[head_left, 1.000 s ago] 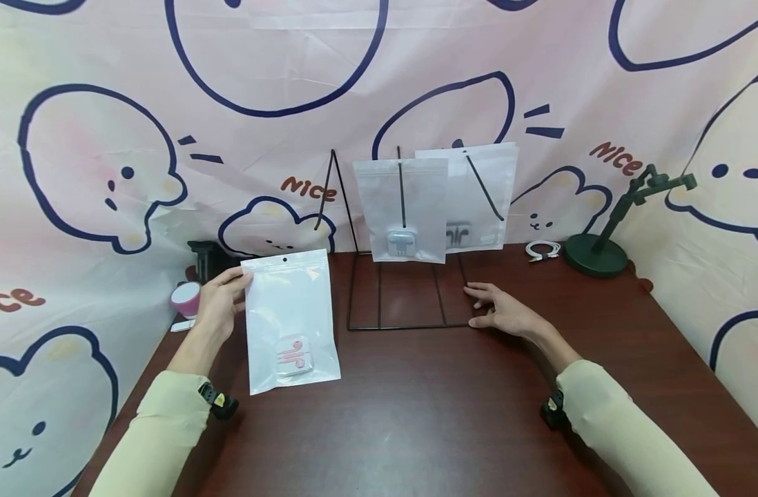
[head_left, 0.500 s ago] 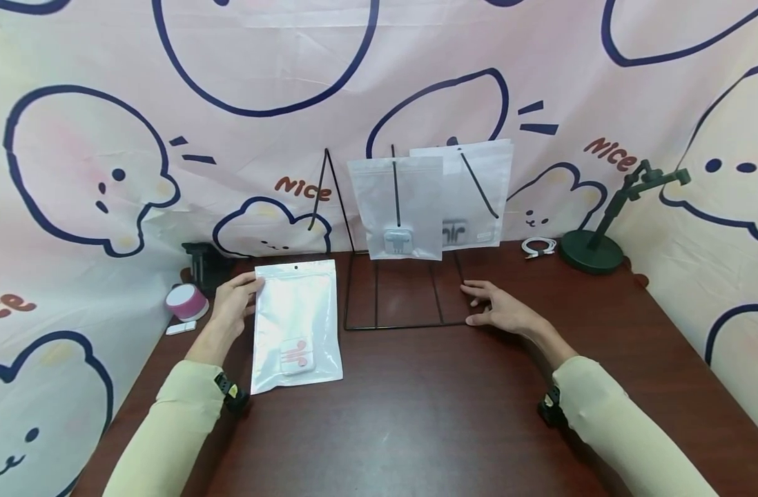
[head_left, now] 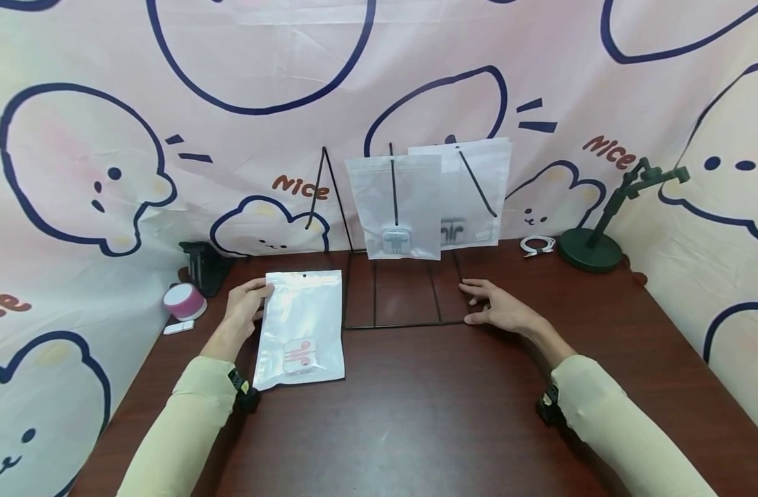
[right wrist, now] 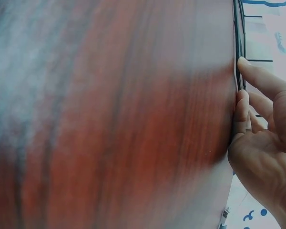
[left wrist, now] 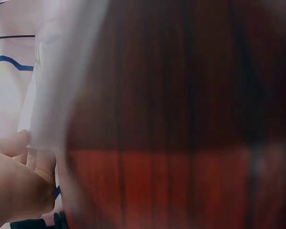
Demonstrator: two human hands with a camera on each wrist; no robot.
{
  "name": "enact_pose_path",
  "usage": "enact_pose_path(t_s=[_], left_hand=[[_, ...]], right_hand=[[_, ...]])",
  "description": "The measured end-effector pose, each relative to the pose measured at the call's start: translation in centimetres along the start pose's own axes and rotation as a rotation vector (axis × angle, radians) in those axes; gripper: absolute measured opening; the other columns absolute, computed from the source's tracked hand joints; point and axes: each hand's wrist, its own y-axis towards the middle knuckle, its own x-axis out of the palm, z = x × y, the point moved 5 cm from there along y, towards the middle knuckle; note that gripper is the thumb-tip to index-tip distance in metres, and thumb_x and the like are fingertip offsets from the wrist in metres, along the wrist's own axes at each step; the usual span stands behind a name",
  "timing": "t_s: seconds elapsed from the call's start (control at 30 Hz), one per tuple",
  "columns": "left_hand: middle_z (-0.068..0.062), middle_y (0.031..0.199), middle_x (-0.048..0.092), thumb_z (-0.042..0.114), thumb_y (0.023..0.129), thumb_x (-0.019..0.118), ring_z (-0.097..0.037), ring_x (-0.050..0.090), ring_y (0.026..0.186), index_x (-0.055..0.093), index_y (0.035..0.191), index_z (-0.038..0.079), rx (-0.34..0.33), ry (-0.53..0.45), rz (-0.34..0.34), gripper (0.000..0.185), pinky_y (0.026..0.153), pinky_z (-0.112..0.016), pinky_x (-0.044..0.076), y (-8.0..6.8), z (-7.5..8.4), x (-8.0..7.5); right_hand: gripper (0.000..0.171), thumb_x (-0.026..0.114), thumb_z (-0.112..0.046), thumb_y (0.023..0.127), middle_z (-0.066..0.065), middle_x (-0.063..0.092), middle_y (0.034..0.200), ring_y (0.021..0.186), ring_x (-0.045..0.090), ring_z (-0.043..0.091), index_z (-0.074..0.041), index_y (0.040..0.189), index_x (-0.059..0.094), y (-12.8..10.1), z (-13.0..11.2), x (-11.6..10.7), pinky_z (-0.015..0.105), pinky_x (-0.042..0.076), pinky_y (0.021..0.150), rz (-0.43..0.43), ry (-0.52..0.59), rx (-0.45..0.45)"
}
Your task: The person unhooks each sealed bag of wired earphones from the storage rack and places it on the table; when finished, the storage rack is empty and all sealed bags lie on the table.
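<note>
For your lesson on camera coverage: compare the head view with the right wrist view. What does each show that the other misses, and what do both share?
Only the head view shows the left hand holding the pouch with pink earphones, the two hanging pouches, the pink round object and the green stand. Only the right wrist view shows, close up, the fingertips against the wire. Both show the right hand at the black wire rack on the brown table.

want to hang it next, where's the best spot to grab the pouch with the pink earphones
Probably the top edge of the pouch, just beside its hang hole, coming from the left where the left hand already holds that corner. It lies flat on the table, and the earphones weigh down the bottom end.
</note>
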Motion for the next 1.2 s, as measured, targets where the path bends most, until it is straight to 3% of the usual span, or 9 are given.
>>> enact_pose_path(t_s=[0.17, 0.27, 0.53, 0.83, 1.2], left_hand=[[-0.014, 0.155, 0.046, 0.028, 0.108, 0.056, -0.029, 0.049, 0.13, 0.048, 0.155, 0.009, -0.019, 0.007, -0.033, 0.051, 0.107, -0.045, 0.046, 0.1, 0.0, 0.5], [-0.016, 0.159, 0.043, 0.027, 0.109, 0.054, -0.032, 0.043, 0.138, 0.045, 0.157, 0.008, -0.035, 0.014, -0.052, 0.052, 0.115, -0.051, 0.041, 0.2, -0.1, 0.7], [-0.017, 0.164, 0.036, 0.021, 0.11, 0.051, -0.033, 0.039, 0.147, 0.04, 0.159, 0.004, -0.03, -0.012, -0.076, 0.053, 0.12, -0.048, 0.036, 0.3, 0.2, 0.9], [-0.018, 0.165, 0.035, 0.018, 0.111, 0.048, -0.031, 0.038, 0.15, 0.03, 0.163, 0.003, 0.063, -0.08, -0.136, 0.057, 0.122, -0.041, 0.034, 0.1, 1.5, 0.6], [-0.011, 0.168, 0.033, 0.019, 0.107, 0.059, -0.023, 0.037, 0.152, 0.027, 0.165, 0.011, 0.195, -0.15, -0.166, 0.067, 0.123, -0.038, 0.03, -0.2, 3.5, -0.3]], right_hand=[[0.076, 0.078, -0.017, 0.095, 0.022, 0.042, 0.151, 0.107, 0.055, 0.027, -0.002, 0.159, 0.039, 0.1, -0.2, -0.1, 0.031, 0.044, 0.081, 0.001, 0.002, -0.02], [0.076, 0.078, -0.016, 0.095, 0.022, 0.044, 0.149, 0.104, 0.054, 0.026, -0.002, 0.159, 0.04, 0.1, -0.2, -0.1, 0.031, 0.044, 0.08, 0.003, 0.0, -0.012], [0.076, 0.077, -0.015, 0.095, 0.019, 0.047, 0.146, 0.096, 0.054, 0.023, -0.005, 0.16, 0.039, 0.1, -0.1, -0.1, 0.035, 0.043, 0.083, -0.002, 0.003, 0.007], [0.077, 0.078, -0.016, 0.094, 0.021, 0.047, 0.145, 0.094, 0.054, 0.022, -0.002, 0.159, 0.039, -0.1, 0.0, -0.1, 0.032, 0.043, 0.081, 0.003, 0.009, -0.01], [0.076, 0.077, -0.016, 0.095, 0.022, 0.047, 0.146, 0.1, 0.054, 0.024, -0.002, 0.159, 0.039, -0.1, -0.2, -0.1, 0.033, 0.043, 0.082, 0.0, 0.004, -0.011]])
